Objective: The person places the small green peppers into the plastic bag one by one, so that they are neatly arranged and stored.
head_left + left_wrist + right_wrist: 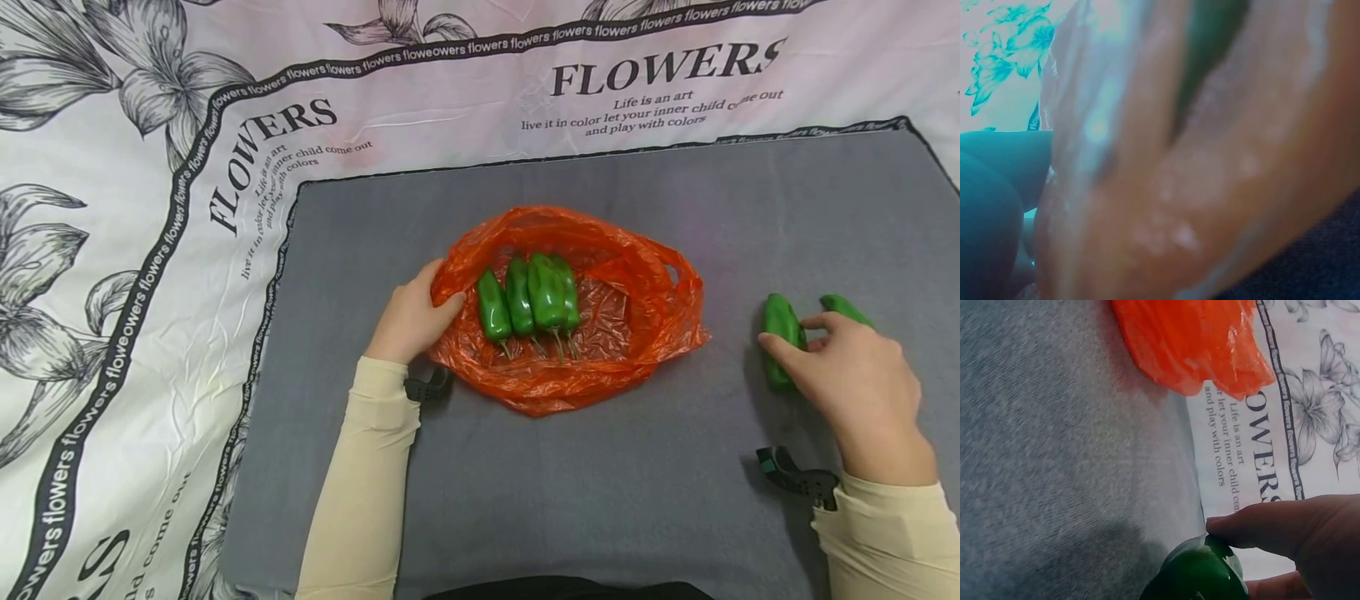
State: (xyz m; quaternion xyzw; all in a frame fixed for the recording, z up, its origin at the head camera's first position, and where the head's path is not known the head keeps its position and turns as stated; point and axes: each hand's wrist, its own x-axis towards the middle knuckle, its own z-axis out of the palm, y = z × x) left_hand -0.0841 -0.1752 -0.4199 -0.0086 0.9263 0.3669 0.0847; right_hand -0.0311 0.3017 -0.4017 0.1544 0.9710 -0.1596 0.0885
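Observation:
An orange-red plastic bag (660,333) lies spread with its mouth facing up. Several green peppers (546,292) rest side by side in it, stems toward the person. My left hand (416,312) grips the bag's left rim, thumb over the inner side and the other fingers hidden behind the plastic. Off to the right, my right hand (862,383) pinches a single green pepper (780,321) between thumb and fingers. In the right wrist view the thumb presses on that glossy pepper (1200,575). Another green pepper (846,308) lies just beyond the right hand, partly covered by it.
A grey cloth surface (600,483) lies under everything. Around it runs a white tablecloth (450,108) printed with flowers and lettering. Each wrist wears a dark band, such as the right wrist's band (798,479). The bag's handle loop (678,275) points toward the right.

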